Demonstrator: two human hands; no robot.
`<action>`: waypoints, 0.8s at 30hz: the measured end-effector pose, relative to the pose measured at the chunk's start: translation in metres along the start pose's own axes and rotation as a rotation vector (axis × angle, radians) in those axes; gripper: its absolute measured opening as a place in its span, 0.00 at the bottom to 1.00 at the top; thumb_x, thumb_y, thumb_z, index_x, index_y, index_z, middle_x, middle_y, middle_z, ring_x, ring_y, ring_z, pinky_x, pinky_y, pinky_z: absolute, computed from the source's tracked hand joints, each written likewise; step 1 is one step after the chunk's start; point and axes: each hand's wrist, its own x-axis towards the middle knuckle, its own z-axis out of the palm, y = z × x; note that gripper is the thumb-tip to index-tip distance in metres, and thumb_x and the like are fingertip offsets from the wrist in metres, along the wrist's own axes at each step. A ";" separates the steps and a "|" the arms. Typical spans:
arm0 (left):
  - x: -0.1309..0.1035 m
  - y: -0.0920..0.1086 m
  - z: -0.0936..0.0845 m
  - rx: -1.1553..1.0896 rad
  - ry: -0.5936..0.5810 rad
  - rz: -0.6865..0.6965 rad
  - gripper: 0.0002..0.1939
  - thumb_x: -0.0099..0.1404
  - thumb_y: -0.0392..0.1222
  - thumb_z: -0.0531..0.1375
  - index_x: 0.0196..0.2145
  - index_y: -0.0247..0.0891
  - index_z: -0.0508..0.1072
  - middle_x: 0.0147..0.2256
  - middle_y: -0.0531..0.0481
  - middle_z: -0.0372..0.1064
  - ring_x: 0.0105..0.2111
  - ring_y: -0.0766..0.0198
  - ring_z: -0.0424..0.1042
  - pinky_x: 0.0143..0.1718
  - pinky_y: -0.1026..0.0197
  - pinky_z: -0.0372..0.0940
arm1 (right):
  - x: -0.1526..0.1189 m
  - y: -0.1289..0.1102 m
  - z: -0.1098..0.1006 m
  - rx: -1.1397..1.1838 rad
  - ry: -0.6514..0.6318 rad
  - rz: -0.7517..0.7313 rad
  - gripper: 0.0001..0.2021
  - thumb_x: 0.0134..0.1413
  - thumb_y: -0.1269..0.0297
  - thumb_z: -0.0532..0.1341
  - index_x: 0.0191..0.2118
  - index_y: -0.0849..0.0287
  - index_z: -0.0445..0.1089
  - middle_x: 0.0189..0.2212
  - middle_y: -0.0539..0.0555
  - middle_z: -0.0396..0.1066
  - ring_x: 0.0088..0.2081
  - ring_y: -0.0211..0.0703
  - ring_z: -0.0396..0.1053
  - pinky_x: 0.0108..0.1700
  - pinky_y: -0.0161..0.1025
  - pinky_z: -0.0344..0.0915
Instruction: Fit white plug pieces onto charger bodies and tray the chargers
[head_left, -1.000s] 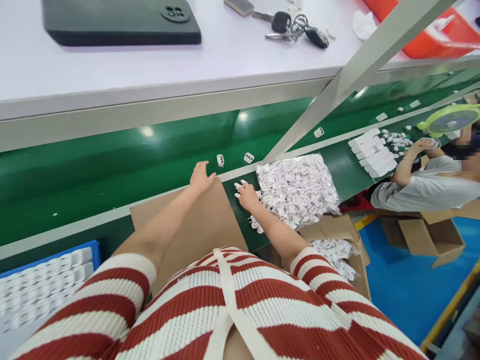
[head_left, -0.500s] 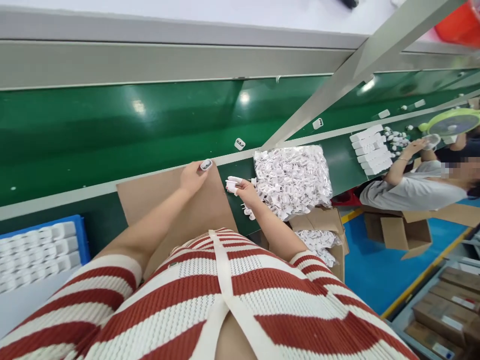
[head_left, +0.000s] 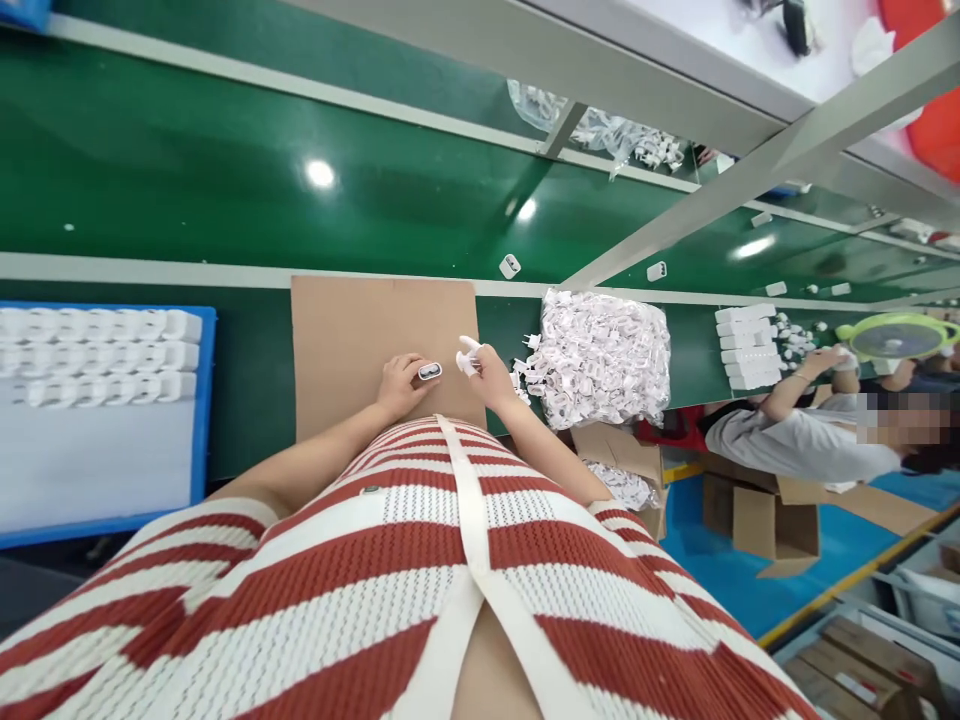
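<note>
My left hand (head_left: 401, 388) is closed on a small white charger housing (head_left: 430, 371), its open, dark-looking end facing up. It rests over a brown cardboard sheet (head_left: 360, 320). Just to the right, my right hand (head_left: 491, 380) has white coverings on its fingertips and pinches a small white plug piece (head_left: 466, 363), partly hidden by the fingers. A short gap separates the two pieces. Beside my right hand is a clear bag (head_left: 604, 360) full of white plug pieces, with some loose ones (head_left: 521, 380) at its left edge.
A blue-rimmed tray (head_left: 201, 420) with rows of white housings stands at left. Single housings (head_left: 510, 266) lie on the green belt (head_left: 247, 200) behind a pale rail. A slanted metal post (head_left: 675, 220) crosses at right. A co-worker (head_left: 802, 440) sits further right, near a green fan (head_left: 892, 338).
My view has shifted, showing more of the tray and cardboard. Both hands have drawn closer to my body, still holding the housing and the plug piece.
</note>
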 end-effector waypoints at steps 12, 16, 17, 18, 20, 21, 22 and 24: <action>0.005 -0.006 0.016 -0.037 0.033 0.001 0.14 0.66 0.51 0.64 0.45 0.42 0.81 0.49 0.42 0.74 0.53 0.48 0.68 0.57 0.44 0.58 | 0.012 -0.020 0.030 -0.625 -0.275 -0.313 0.15 0.66 0.75 0.54 0.50 0.60 0.75 0.46 0.61 0.68 0.48 0.53 0.62 0.51 0.46 0.62; 0.005 -0.005 0.017 -0.058 0.049 -0.003 0.14 0.66 0.51 0.64 0.45 0.43 0.81 0.49 0.43 0.74 0.53 0.48 0.68 0.57 0.44 0.58 | 0.015 -0.014 0.026 -0.603 -0.289 -0.313 0.16 0.65 0.76 0.54 0.52 0.60 0.75 0.45 0.60 0.68 0.48 0.53 0.62 0.51 0.45 0.62; 0.005 -0.004 0.017 -0.062 0.053 -0.002 0.14 0.66 0.51 0.64 0.45 0.43 0.81 0.49 0.42 0.74 0.53 0.48 0.68 0.57 0.44 0.58 | 0.015 -0.014 0.026 -0.602 -0.300 -0.328 0.16 0.65 0.76 0.54 0.52 0.60 0.75 0.45 0.60 0.68 0.48 0.53 0.62 0.51 0.45 0.61; 0.005 -0.004 0.017 -0.067 0.056 -0.001 0.14 0.66 0.51 0.64 0.45 0.44 0.81 0.49 0.42 0.74 0.53 0.48 0.68 0.58 0.44 0.58 | 0.016 -0.014 0.026 -0.602 -0.307 -0.345 0.17 0.65 0.76 0.54 0.52 0.60 0.75 0.44 0.60 0.68 0.48 0.53 0.62 0.51 0.45 0.61; 0.005 -0.003 0.016 -0.077 0.060 0.003 0.14 0.65 0.51 0.64 0.45 0.43 0.81 0.49 0.43 0.74 0.52 0.48 0.68 0.58 0.44 0.58 | 0.018 -0.015 0.027 -0.611 -0.310 -0.374 0.17 0.65 0.77 0.53 0.50 0.58 0.76 0.43 0.59 0.68 0.48 0.52 0.62 0.51 0.45 0.61; 0.005 -0.003 0.016 -0.081 0.062 0.005 0.14 0.65 0.50 0.64 0.45 0.43 0.81 0.49 0.43 0.74 0.52 0.48 0.68 0.58 0.45 0.58 | 0.019 -0.016 0.027 -0.622 -0.314 -0.384 0.17 0.65 0.77 0.53 0.49 0.58 0.76 0.43 0.59 0.68 0.47 0.52 0.62 0.51 0.44 0.61; 0.005 -0.003 0.016 -0.084 0.063 0.006 0.13 0.65 0.50 0.64 0.45 0.43 0.81 0.49 0.43 0.74 0.52 0.48 0.68 0.58 0.45 0.58 | 0.020 -0.016 0.028 -0.641 -0.327 -0.389 0.17 0.65 0.78 0.53 0.48 0.58 0.76 0.43 0.59 0.69 0.47 0.52 0.62 0.51 0.45 0.61; 0.005 -0.002 0.016 -0.087 0.063 0.008 0.13 0.65 0.49 0.64 0.44 0.43 0.81 0.49 0.43 0.74 0.52 0.49 0.69 0.58 0.45 0.59 | 0.023 -0.018 0.029 -0.688 -0.371 -0.390 0.17 0.66 0.78 0.52 0.47 0.60 0.77 0.44 0.60 0.69 0.47 0.52 0.62 0.52 0.45 0.61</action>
